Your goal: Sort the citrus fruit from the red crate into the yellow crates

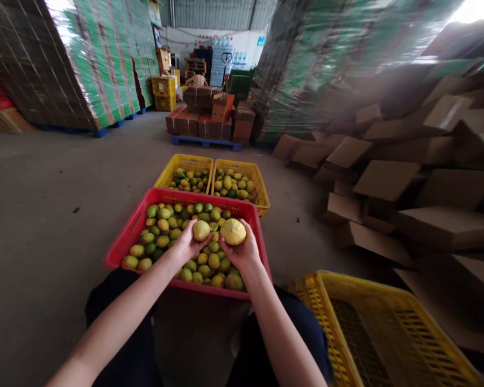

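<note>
My left hand [190,240] is closed around a small yellow-green lemon [201,230]. A larger, paler yellow lemon [233,231] sits in my right hand [244,251], its fingers curled about the fruit from below and the side. Both hands are side by side above a red plastic crate [125,234], which holds many green and yellow lemons [162,226]. My forearms cover part of the fruit and the crate's near rim.
Behind the red crate stand two yellow crates [262,191] of lemons. A yellow basket [363,279] is at my right, near a heap of cardboard boxes [387,180]. Wrapped pallet stacks [105,59] flank a blue pallet [205,142] with cartons; a person [197,79] is farther back.
</note>
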Tool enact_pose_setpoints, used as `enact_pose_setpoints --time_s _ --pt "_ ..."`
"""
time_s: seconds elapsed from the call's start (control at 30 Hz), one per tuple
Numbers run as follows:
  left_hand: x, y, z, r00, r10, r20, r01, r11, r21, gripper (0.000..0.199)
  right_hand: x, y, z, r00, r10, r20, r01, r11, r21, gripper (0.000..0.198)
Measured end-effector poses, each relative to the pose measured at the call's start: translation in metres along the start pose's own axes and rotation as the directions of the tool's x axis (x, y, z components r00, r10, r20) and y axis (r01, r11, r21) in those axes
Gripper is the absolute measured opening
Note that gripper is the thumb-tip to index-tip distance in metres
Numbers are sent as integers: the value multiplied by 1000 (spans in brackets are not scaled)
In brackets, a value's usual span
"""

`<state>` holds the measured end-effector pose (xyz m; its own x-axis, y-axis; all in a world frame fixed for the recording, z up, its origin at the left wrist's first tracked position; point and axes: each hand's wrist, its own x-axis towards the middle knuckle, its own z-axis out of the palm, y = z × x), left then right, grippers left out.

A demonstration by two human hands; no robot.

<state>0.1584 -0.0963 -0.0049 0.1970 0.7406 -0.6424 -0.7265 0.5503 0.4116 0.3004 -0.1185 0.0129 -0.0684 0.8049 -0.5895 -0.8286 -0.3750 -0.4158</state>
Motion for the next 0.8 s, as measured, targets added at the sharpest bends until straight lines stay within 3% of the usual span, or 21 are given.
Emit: enact_pose_setpoints --time_s 0.13,0.23,0.3,0.37,0.4,0.43,0.5,0.57,0.63,0.7,0.8 --pt "0 0 1 998 56 4 -56 998 40 22 -2 -1 1 1000 0 6 0 1000 -26 22" --pt "3 1 0 992 73 100 -81 993 80 26 0 -1 -1 1000 -19 22 20 996 -85 20" --pt "4 0 0 976 120 180 -146 980 137 24 2 0 -3 994 -100 35 104 977 -186 18" --pt "2 -1 -1 925 272 266 -334 916 224 21 2 2 -6 952 -294 85 305 887 -347 27" --pt "0 -2 -2 870 370 326 -461 845 272 27 2 3 -8 896 -422 139 438 787 -434 35" --pt "-3 -2 -3 793 461 398 -589 745 312 37 1 4 -10 809 -546 216 570 642 -512 45" --pt "-9 0 -5 606 571 554 -793 494 358 53 -2 5 -12 573 -706 416 756 258 -602 57" --pt "-14 3 -7 416 599 684 -908 227 353 55 -6 5 -14 330 -727 602 799 -125 -589 56" --pt "-16 8 -10 256 589 767 -945 -14 326 51 -8 4 -16 136 -680 721 756 -399 -519 52" --pt "-15 11 -13 172 566 806 -932 -172 320 49 -9 3 -18 16 -632 775 708 -540 -455 53" --pt "-12 13 -19 166 554 815 -914 -224 339 50 -9 3 -20 -53 -600 798 685 -603 -408 55"
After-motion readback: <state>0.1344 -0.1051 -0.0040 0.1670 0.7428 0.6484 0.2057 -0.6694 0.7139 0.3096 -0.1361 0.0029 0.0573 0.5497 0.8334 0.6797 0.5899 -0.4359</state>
